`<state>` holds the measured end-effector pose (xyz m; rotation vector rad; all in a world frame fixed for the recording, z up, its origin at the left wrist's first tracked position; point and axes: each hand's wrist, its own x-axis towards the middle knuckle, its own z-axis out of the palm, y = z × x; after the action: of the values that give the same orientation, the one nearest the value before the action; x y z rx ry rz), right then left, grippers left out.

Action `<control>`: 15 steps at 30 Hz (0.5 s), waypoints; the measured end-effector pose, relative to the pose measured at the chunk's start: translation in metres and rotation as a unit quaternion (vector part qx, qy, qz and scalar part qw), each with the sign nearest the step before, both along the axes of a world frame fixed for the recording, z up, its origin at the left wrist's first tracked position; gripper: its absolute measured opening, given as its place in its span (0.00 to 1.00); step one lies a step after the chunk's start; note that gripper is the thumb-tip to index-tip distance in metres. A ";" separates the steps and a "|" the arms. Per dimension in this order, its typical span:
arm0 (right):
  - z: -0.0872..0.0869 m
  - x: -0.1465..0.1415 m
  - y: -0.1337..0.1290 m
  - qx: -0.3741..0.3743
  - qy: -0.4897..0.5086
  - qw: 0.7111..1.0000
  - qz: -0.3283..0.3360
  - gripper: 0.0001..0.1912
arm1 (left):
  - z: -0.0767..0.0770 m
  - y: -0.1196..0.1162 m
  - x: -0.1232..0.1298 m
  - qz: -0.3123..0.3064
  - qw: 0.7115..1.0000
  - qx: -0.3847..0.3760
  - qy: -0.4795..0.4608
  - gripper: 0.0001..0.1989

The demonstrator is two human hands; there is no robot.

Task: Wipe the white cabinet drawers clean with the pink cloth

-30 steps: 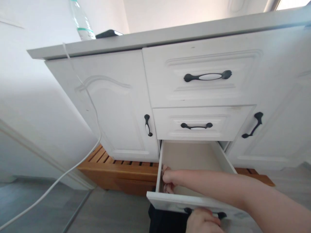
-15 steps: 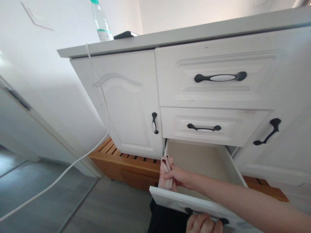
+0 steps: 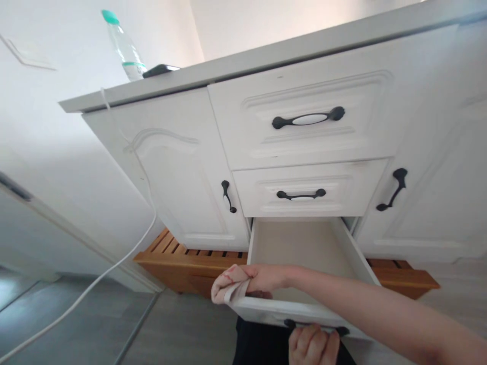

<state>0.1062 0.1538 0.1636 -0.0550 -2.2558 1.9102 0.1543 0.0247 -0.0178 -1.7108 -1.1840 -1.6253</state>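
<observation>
A pink and white cloth [image 3: 230,284] is bunched over the front left corner of the pulled-out bottom drawer [image 3: 304,243]. My right hand [image 3: 262,280], its arm reaching in from the lower right across the drawer, is closed on this cloth; some of its fingers are hidden. Below, at the drawer's front, my left hand [image 3: 314,345] has its fingers wrapped round the black drawer handle [image 3: 340,331]. The inside of the drawer shows a plain beige bottom.
The white cabinet [image 3: 178,167] has two closed drawers above. On its top stand a bottle with a green cap [image 3: 124,45] and a dark phone-like object [image 3: 160,70]. A white cable [image 3: 114,266] hangs at the left. A slatted wooden bench [image 3: 182,263] stands behind.
My right hand has moved left with the cloth, from inside the drawer's left side to over its front corner. My left hand stays on the handle. The view has shifted.
</observation>
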 end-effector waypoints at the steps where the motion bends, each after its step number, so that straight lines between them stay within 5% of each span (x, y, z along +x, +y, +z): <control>1: 0.005 0.005 0.002 -0.010 -0.026 1.000 0.001 0.15 | -0.004 -0.001 -0.002 -0.005 1.000 -0.002 0.010 0.14; 5: 0.023 0.040 0.006 0.026 -0.089 0.995 0.034 0.13 | -0.018 -0.002 -0.014 -0.031 0.998 -0.014 0.053 0.12; 8: 0.034 0.090 -0.010 0.083 -0.101 0.991 -0.003 0.11 | -0.018 -0.002 -0.017 -0.021 0.997 -0.018 0.074 0.14; 12: 0.042 0.183 -0.055 0.071 -0.175 0.969 -0.162 0.11 | -0.011 -0.002 -0.018 -0.020 0.999 0.006 0.048 0.11; 15: 0.029 0.257 -0.091 0.062 -0.284 0.886 -0.362 0.14 | -0.006 -0.002 -0.019 -0.038 0.997 -0.017 0.068 0.17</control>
<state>0.3635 0.0631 0.1930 -1.3852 -2.1653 1.4313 0.1349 0.0227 -0.0236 -1.8771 -1.1000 -1.5128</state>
